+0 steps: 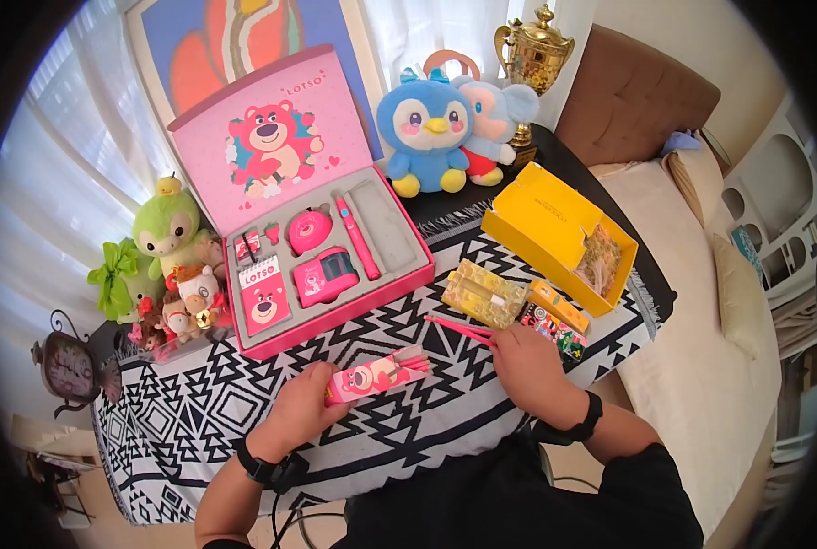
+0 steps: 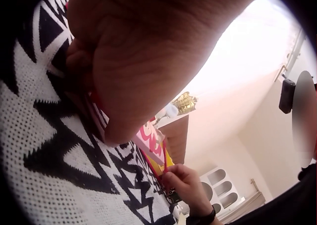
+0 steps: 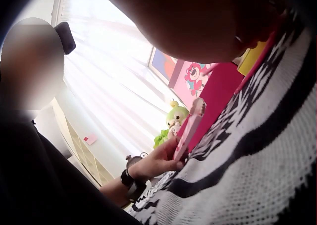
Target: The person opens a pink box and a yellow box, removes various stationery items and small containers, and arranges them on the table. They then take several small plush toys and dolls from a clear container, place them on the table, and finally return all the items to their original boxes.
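Left hand (image 1: 301, 404) is gripping a pink carton (image 1: 372, 377), fingers curling round one end, over the patterned cloth (image 1: 244, 416). Right hand (image 1: 538, 373) is pinching pink sticks (image 1: 454, 326), fingers closing on them, near the yellow pouch (image 1: 483, 295). The gift box (image 1: 335, 316) is standing open beyond the carton

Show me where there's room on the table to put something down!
Bare cloth shows between the small plush toys and the left hand, and between the pink carton and the right hand. It's crowded beyond the right hand: floral pouch, yellow box. The big pink box fills much of the back.
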A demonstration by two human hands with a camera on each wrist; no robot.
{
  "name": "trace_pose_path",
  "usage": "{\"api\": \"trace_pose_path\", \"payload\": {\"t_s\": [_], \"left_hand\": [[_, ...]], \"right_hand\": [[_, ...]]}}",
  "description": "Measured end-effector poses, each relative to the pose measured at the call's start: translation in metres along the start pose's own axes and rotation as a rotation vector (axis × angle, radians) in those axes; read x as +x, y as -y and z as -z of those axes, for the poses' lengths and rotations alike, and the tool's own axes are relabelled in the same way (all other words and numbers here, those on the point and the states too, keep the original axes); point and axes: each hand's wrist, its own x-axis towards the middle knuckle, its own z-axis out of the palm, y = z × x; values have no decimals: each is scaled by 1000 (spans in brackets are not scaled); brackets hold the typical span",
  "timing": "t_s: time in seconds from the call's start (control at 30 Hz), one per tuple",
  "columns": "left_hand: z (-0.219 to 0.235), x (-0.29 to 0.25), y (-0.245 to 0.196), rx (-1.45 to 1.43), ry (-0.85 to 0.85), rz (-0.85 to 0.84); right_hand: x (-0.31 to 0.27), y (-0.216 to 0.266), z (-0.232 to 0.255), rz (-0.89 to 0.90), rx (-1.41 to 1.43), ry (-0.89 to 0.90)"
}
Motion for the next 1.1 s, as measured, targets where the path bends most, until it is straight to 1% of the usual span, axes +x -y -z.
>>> {"api": "trace_pose_path", "payload": {"t_s": [0.07, 0.1, 0.17, 0.3, 0.37, 0.4, 0.47, 0.5, 0.57, 0.6, 0.67, 0.7, 0.77, 0.83, 0.9, 0.93, 0.97, 1.03, 1.07, 1.1], "left_hand": [[1, -3, 1, 14, -11, -22], [2, -4, 1, 14, -10, -20], [2, -2, -1, -14, -6, -3], [0, 0, -2, -42, -1, -22], [-2, 1, -4, -45, 12, -64], [-1, 1, -7, -45, 13, -65], [0, 3, -15, -67, 52, -55], [-2, 4, -16, -67, 52, -57], [-7, 6, -16, -88, 56, -80], [-7, 6, -17, -89, 54, -78], [-7, 6, -20, -139, 76, -74], [-10, 7, -21, -139, 77, -75], [-16, 8, -22, -141, 64, -124], [-13, 7, -23, -122, 55, -138], [-9, 4, -22, -109, 38, -144], [-5, 1, -20, -101, 36, -98], [-1, 0, -16, -93, 36, -55], [-2, -3, -8, -65, 28, -51], [-2, -3, -6, -60, 20, -50], [-3, -2, -6, -56, 10, -46]], "right_hand": [[2, 2, 16, 156, 123, -131], [3, 2, 18, 156, 125, -130], [5, 0, 23, 281, 115, -140], [13, 6, 25, 329, 40, -118], [16, 9, 26, 386, 50, -161], [18, 10, 22, 385, 50, -161], [21, 10, 10, 481, 207, -214], [23, 12, 7, 480, 206, -215], [26, 19, 2, 420, 397, -307], [28, 23, 0, 422, 397, -306], [30, 32, -3, 281, 784, -270], [30, 38, -7, 280, 784, -270], [27, 48, -14, 411, 890, -202], [25, 42, -12, 427, 871, -183], [21, 29, -5, 198, 734, -240], [23, 25, 3, 151, 598, -251], [21, 20, 2, 152, 598, -250], [17, 7, -7, 71, 111, -68], [16, 6, -15, 75, 40, -124], [14, 5, -16, 71, 38, -125]]}}
